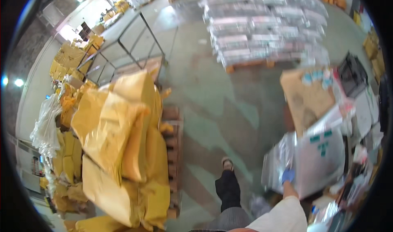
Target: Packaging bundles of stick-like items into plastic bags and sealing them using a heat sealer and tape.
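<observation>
My right hand (288, 175), in a blue glove, reaches out from a pale sleeve on the right. Its fingers look closed on the clear wrap of a plastic-wrapped package (321, 162), though the finger detail is blurred. Green print marks the top of this package, and loose shiny film bunches along its left side. Just beyond it leans a large brown cardboard piece (307, 95) with light-blue patches near its upper edge. My left hand is out of the picture.
Yellow wrapped packages (110, 129) are piled on a wooden pallet (174, 162) to the left. Behind them stands a metal frame cart (123, 43). Ahead, silver plastic-wrapped packs (266, 27) are stacked on another pallet. A black crate (353, 74) and assorted clutter line the right side.
</observation>
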Tool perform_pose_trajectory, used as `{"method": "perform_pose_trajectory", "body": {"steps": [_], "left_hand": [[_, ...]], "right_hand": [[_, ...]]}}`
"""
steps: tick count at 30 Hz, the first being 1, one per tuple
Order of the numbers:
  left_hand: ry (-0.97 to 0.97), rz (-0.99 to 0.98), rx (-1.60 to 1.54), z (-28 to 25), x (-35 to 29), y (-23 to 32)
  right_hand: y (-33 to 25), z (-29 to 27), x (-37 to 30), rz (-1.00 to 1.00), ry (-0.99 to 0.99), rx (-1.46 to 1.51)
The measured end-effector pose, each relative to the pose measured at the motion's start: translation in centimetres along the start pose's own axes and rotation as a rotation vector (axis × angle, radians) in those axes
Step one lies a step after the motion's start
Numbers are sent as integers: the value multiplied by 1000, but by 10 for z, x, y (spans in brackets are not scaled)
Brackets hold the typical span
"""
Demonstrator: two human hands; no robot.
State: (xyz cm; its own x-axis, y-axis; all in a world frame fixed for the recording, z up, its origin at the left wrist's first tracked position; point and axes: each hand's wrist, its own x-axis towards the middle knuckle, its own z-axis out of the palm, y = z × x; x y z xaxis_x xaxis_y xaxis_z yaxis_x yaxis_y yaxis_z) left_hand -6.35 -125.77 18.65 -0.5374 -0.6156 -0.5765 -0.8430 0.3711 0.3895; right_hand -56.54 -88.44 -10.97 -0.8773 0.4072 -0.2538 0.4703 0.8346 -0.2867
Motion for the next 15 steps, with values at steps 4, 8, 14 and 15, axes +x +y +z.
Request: {"method": "perform_pose_trajectory", "body": {"steps": [4, 8, 14, 15], "left_hand": [[77, 408, -182, -64, 244, 72], [133, 690, -290, -154, 414, 150], [-624, -5, -1305, -240, 655, 332], [-812, -217, -1495, -261, 695, 387]], "right_hand": [[-161, -26, 34, -113, 1, 119], [-371, -53, 87, -282, -99, 103], [-740, -291, 65, -920, -371, 221], [-772, -290, 100, -1105, -33, 122]]}}
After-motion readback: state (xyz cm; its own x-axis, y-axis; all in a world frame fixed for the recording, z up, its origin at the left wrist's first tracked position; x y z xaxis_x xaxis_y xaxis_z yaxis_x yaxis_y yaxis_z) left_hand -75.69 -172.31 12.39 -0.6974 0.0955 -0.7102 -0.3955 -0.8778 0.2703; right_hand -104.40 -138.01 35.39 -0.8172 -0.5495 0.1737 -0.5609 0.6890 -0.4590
